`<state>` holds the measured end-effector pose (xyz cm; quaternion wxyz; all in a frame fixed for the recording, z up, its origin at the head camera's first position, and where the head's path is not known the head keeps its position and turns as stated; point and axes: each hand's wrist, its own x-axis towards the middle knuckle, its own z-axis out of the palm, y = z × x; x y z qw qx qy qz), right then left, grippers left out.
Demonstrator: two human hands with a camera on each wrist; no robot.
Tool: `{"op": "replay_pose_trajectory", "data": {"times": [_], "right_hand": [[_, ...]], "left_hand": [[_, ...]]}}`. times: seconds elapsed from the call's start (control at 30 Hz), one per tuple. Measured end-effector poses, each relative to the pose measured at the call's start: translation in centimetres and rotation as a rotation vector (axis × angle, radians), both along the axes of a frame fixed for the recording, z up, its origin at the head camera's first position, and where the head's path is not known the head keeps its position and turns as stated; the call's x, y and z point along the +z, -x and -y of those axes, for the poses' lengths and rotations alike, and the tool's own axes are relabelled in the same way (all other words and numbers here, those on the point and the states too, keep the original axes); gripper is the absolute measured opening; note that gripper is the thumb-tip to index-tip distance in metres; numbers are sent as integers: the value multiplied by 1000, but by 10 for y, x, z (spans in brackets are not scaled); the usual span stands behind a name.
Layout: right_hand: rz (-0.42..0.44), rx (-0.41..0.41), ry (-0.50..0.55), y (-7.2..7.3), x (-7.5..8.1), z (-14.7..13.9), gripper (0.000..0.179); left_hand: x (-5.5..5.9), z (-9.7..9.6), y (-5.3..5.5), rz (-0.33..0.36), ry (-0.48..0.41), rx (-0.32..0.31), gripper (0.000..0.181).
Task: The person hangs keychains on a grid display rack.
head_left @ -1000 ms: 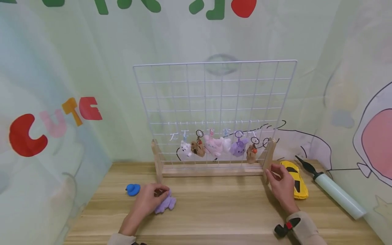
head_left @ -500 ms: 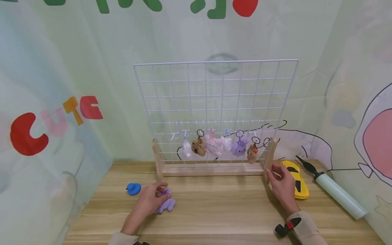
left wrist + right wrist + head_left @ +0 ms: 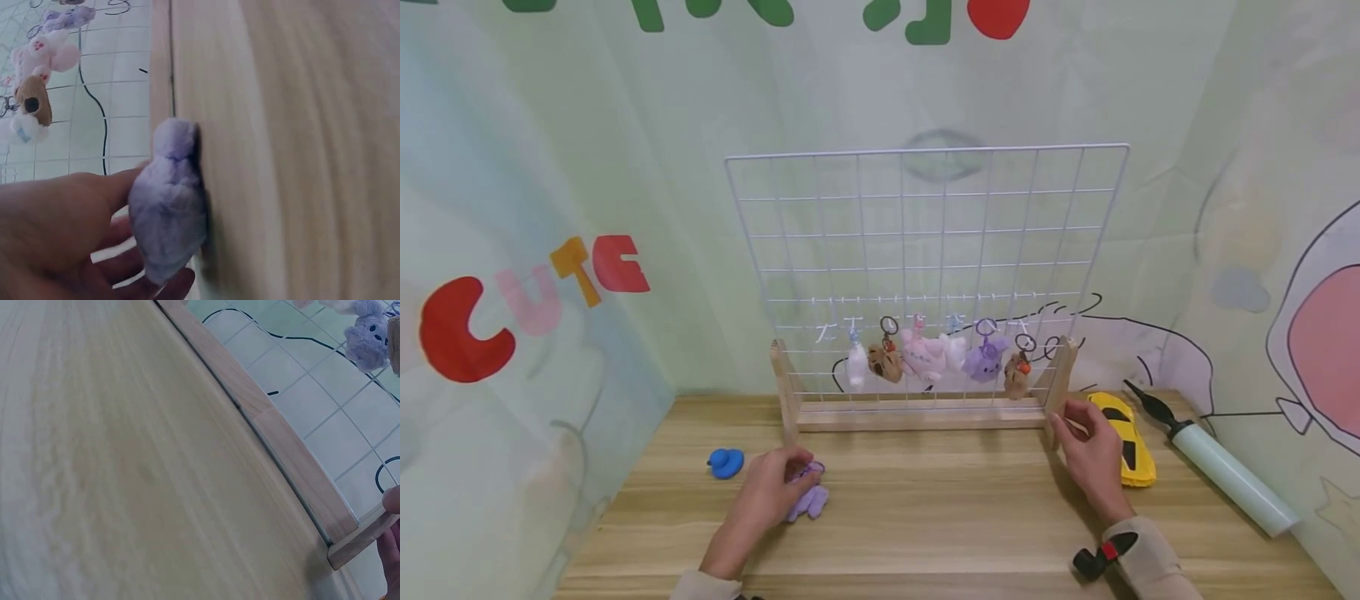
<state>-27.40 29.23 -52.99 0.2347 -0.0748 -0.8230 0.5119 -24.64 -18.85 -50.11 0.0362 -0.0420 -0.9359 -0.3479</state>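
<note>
At the table's front left, my left hand holds a small purple plush keychain low over the wood, partly hidden by the fingers. The left wrist view has the plush between my thumb and curled fingers. My right hand pinches the right wooden upright of a stand; the right wrist view shows thumb and fingers at its end. A white wire grid rises from the stand, with a pink plush, a purple plush, a brown plush and others hanging from hooks.
A blue rubber duck sits left of my left hand. Right of my right hand lie a yellow toy car and a pale hand pump with a black nozzle. A printed curtain stands behind the table.
My left hand has shifted slightly right, and the purple plush has turned a little in its fingers. The leftmost white plush on the grid has swivelled. My right hand stays put.
</note>
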Motion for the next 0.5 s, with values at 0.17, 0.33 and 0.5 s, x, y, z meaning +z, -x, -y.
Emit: {"op": "replay_pose_trajectory", "data": {"times": [0.17,0.33,0.5], "right_hand": [[1,2,-3,0,0,-1,41],[-2,5,-7,1,-1,-1,40],[-1,1,-6,1,-2,-2,40]], "left_hand": [[0,1,-1,-27,81,45,18],[-2,-1,-1,-33,66,31,10],[-4,-2,1,-42,39,15,8]]}}
